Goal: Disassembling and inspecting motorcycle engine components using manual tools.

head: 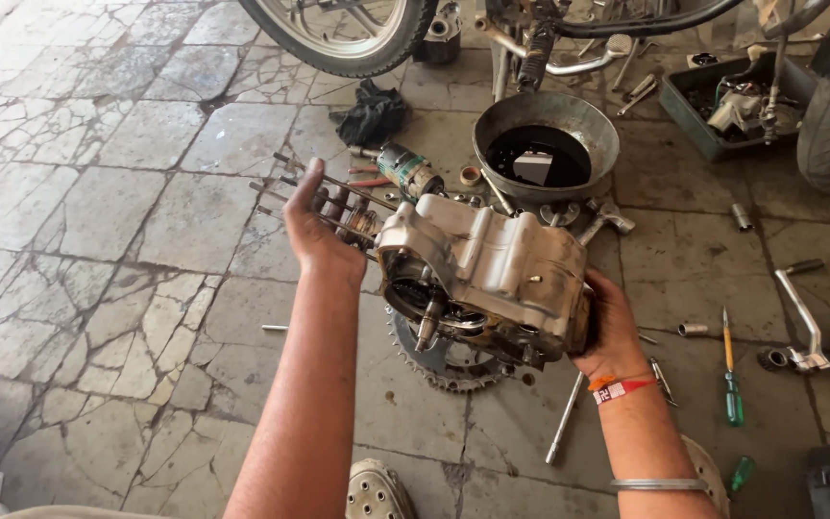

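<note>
1. So, both hands were on a grimy silver engine crankcase [492, 274], held up off the cracked stone floor [146, 192] with its long studs [324, 197] sticking out to the left.
2. Left hand [317, 223] was at the stud end – fingers spread open and flat against the studs, not wrapped around anything.
3. Right hand [612, 327] was cupped under the far right end of the case, fingers curled in against it and taking the weight. Red thread and a metal bangle on that wrist.
4. Directly below the case, a toothed sprocket [444, 360] lay flat on the floor, with a steel rod [566, 418] just beside it.
5. Further back sat a round metal pan [545, 144] with dark oil in it – near a motorcycle wheel [338, 34] and a black rag [374, 113].
6. Off to the right: a green-handled screwdriver [730, 370] and a bent kick lever [804, 317], well apart from the hands.
</note>
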